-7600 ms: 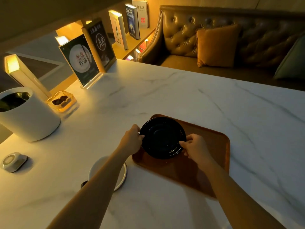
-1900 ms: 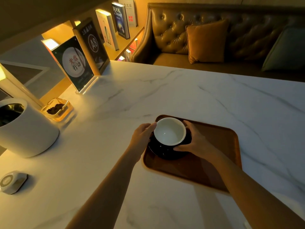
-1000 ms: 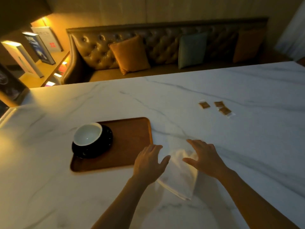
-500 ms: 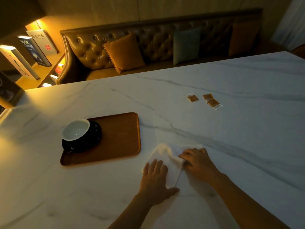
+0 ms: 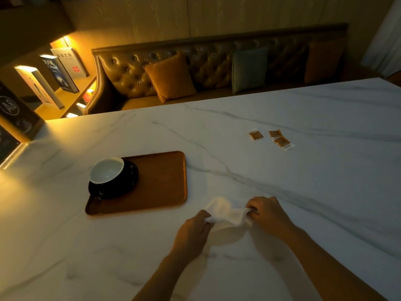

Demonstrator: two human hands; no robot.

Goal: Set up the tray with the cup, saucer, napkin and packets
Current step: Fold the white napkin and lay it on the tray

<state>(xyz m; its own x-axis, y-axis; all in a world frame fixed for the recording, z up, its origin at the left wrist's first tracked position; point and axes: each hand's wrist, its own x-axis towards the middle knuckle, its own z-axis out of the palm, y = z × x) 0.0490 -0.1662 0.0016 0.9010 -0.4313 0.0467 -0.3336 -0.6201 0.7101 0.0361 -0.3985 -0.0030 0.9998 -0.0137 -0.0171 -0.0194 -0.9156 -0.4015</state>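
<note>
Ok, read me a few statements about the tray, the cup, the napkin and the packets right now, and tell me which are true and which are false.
1. The white cup sits on the black saucer. True.
2. The napkin lies on the tray. False: both hands, left hand and right hand, hold it over the table.
3. Three packets lie on the table. True.
4. The saucer fills the tray's right half. False: it is at the left end.
</note>
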